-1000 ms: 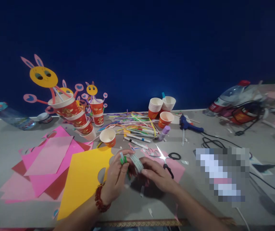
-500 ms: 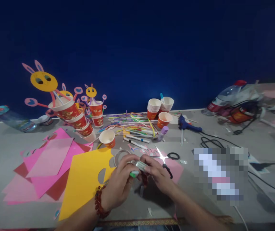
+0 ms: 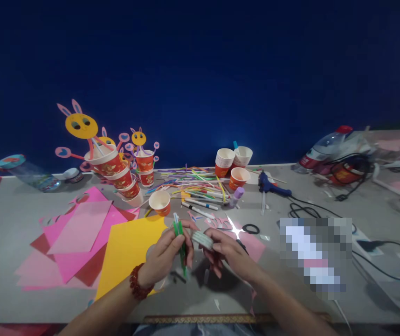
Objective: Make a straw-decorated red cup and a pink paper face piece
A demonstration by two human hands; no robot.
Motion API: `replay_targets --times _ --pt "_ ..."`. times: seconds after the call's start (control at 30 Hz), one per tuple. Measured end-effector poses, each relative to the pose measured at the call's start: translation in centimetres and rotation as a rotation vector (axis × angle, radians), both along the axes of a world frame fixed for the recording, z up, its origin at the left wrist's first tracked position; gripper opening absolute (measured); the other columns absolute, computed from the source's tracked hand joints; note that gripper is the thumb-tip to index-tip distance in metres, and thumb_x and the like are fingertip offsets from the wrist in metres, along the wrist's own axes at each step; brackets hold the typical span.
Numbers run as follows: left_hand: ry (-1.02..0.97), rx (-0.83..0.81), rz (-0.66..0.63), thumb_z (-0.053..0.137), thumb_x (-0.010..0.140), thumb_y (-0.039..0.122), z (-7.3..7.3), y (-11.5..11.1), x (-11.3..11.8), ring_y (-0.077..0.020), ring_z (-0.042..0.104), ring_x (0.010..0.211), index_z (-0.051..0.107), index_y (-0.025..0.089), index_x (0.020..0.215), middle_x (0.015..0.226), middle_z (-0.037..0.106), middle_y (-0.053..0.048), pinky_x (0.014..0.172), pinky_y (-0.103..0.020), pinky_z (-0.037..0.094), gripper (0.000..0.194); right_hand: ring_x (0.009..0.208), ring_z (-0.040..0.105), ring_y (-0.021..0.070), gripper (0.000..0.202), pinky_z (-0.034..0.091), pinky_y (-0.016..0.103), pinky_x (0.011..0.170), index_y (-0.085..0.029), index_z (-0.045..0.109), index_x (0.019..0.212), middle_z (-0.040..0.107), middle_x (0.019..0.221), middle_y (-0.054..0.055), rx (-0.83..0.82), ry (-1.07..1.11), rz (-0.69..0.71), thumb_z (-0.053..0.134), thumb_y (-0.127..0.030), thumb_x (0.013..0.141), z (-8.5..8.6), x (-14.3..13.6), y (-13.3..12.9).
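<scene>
My left hand, with a red bead bracelet at the wrist, is closed on a slim green object with a whitish tip, held upright. My right hand pinches a small pale, whitish-green piece between thumb and fingers, close to the left fingertips. What the piece is I cannot make out. Both hands are above the grey table, between a yellow sheet with cut-outs on the left and open scissors on a pink scrap.
Stacked red cups with paper bunny figures stand at back left, beside pink sheets. Coloured sticks, markers and more cups are in the middle. A blue glue gun, cables and a bottle are at right.
My left hand has moved left, away from the right hand, and the green object now points upward in full view. The camera view has shifted slightly.
</scene>
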State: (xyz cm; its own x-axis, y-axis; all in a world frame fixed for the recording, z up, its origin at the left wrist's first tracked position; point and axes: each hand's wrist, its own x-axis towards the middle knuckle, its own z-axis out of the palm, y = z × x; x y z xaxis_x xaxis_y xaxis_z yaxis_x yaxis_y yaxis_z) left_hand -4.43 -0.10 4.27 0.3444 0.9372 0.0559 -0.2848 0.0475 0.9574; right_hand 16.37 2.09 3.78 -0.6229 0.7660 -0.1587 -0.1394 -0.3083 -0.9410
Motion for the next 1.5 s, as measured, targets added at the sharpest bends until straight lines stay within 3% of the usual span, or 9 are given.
replay_targets --times 0.23,0.4,0.6,0.8,0.93,1.03,1.17,1.33,1.5 --pt "0.022 0.036 0.019 0.05 0.102 0.039 -0.3 0.3 0.2 -0.013 0.06 0.054 0.056 0.018 0.09 0.066 0.061 0.0 0.054 -0.023 0.049 0.025 0.042 0.046 0.0085 0.02 0.042 0.02 0.04 -0.021 0.055 0.085 0.05 0.065 -0.006 0.014 -0.057 -0.033 0.056 -0.041 0.085 0.5 -0.7 0.5" --pt "-0.057 0.057 0.037 0.047 0.103 0.037 -1.7 0.6 -0.2 -0.0119 0.059 0.054 0.054 0.017 0.092 0.067 0.062 0.0 0.054 -0.023 0.049 0.024 0.04 0.048 0.0076 0.014 0.039 0.02 0.04 -0.022 0.053 0.087 0.047 0.066 -0.007 0.068 -0.101 0.023 0.049 -0.036 0.089 0.2 -0.7 1.1" --pt "-0.058 0.046 0.064 0.046 0.104 0.035 -2.3 0.6 -0.2 -0.0113 0.058 0.055 0.055 0.017 0.093 0.068 0.062 0.0 0.055 -0.022 0.05 0.023 0.044 0.05 0.0088 0.007 0.042 0.02 0.043 -0.023 0.051 0.088 0.047 0.067 -0.007 0.086 -0.148 0.056 0.046 -0.028 0.089 0.4 -1.0 1.2" --pt "-0.083 -0.023 0.117 0.052 0.101 0.04 -2.5 0.7 0.3 -0.0119 0.061 0.056 0.057 0.016 0.094 0.077 0.067 -0.003 0.054 -0.023 0.05 0.025 0.041 0.048 0.009 0.009 0.038 0.019 0.038 -0.024 0.048 0.081 0.047 0.063 -0.007 0.1 -0.134 -0.068 0.043 -0.025 0.089 0.3 -1.4 1.1" --pt "-0.167 -0.134 0.158 0.058 0.096 0.047 -2.3 1.2 0.4 -0.0114 0.057 0.051 0.055 0.018 0.087 0.065 0.062 0.001 0.047 -0.02 0.045 0.031 0.042 0.052 0.0084 0.01 0.039 0.019 0.042 -0.023 0.054 0.093 0.055 0.064 -0.006 0.072 -0.084 0.032 0.045 -0.028 0.092 0.2 -1.1 1.3" --pt "-0.168 -0.163 0.199 0.059 0.095 0.048 -1.7 1.6 0.4 -0.0118 0.058 0.053 0.057 0.018 0.089 0.064 0.061 0.001 0.047 -0.02 0.044 0.03 0.042 0.054 0.0086 0.022 0.042 0.02 0.043 -0.022 0.055 0.105 0.061 0.069 -0.005 0.031 -0.047 0.058 0.052 -0.041 0.094 0.1 -0.9 1.5" --pt "0.086 -0.037 0.278 0.05 0.1 0.042 -0.5 1.7 -0.1 -0.0146 0.062 0.059 0.058 0.019 0.107 0.072 0.064 0.0 0.055 -0.025 0.049 0.026 0.044 0.056 0.0106 0.036 0.044 0.021 0.043 -0.022 0.054 0.113 0.062 0.068 -0.004 0.169 -0.113 -0.03 0.06 -0.051 0.092 0.0 -0.6 1.5" --pt "0.471 0.254 0.423 0.039 0.105 0.035 0.3 1.4 -0.9 -0.0133 0.058 0.057 0.058 0.019 0.093 0.07 0.061 0.001 0.065 -0.028 0.05 0.027 0.046 0.057 0.0118 0.026 0.044 0.023 0.047 -0.022 0.055 0.112 0.066 0.068 -0.003 0.384 -0.241 -0.057 0.051 -0.046 0.1 0.6 -0.3 1.4" --pt "0.784 0.363 0.404 0.037 0.104 0.036 0.6 1.1 -0.8 -0.0177 0.061 0.067 0.06 0.02 0.103 0.076 0.062 -0.003 0.064 -0.029 0.049 0.028 0.055 0.064 0.0154 0.021 0.046 0.026 0.058 -0.022 0.057 0.11 0.071 0.069 -0.001 0.594 -0.407 -0.192 0.05 -0.039 0.1 1.0 -0.5 1.3"
